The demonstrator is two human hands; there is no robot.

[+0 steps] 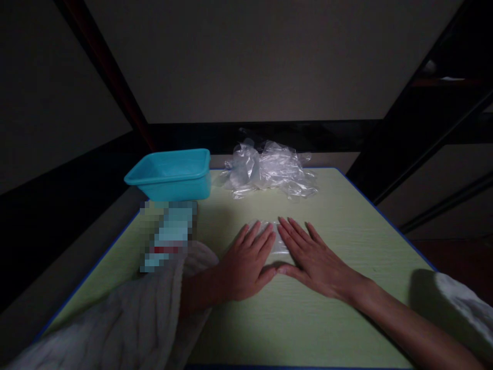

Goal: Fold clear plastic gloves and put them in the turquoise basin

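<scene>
A small clear plastic bag lies flat on the table, partly covered by both hands. My left hand rests palm down on its left part, fingers stretched out and pointing away from me. On the right part lies my right hand, also palm down with the fingers extended. The two thumbs meet or nearly meet just below the near edge of the bag. Neither hand grips anything. Beyond the hands sits a crumpled heap of clear plastic bags.
A turquoise plastic basin stands at the back left of the pale green table, which has a blue edge. In front of the basin lies a pixelated flat object, its kind hidden. A wall rises behind the table.
</scene>
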